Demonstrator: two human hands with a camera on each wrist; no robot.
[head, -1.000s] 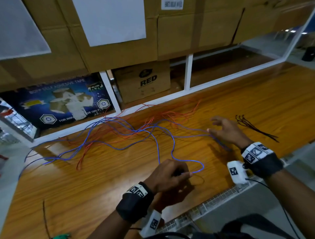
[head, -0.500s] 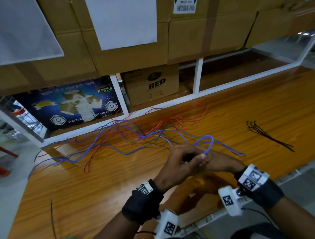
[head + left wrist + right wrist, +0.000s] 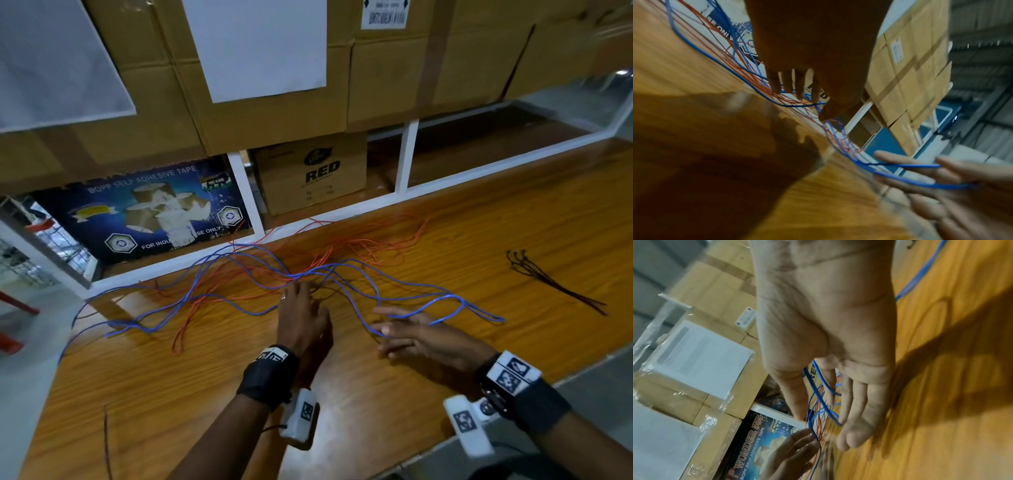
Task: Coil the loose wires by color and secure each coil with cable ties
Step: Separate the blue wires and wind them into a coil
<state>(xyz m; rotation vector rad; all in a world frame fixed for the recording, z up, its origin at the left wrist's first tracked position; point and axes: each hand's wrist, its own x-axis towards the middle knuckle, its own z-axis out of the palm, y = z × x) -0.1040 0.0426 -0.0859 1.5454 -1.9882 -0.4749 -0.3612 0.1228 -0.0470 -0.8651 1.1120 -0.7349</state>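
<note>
Honestly the big risk is the tangle itself: blue wires [image 3: 219, 301] and red wires [image 3: 342, 250] are sprawled together across the worktop [image 3: 513, 222], crossing right in the middle. Pull blue too fast and red probably drags along or knots up. My right hand [image 3: 424, 337] is flat and relaxed with a blue loop just draped over the fingers, so it could slide off. My left hand [image 3: 301, 315] is spread over the crossing, gripping nothing. Cable ties [image 3: 551, 281] sit well off to the right.

Wooden bench [image 3: 513, 219]: blue wires [image 3: 219, 298], red wires [image 3: 370, 243], cable ties [image 3: 548, 281].
</note>
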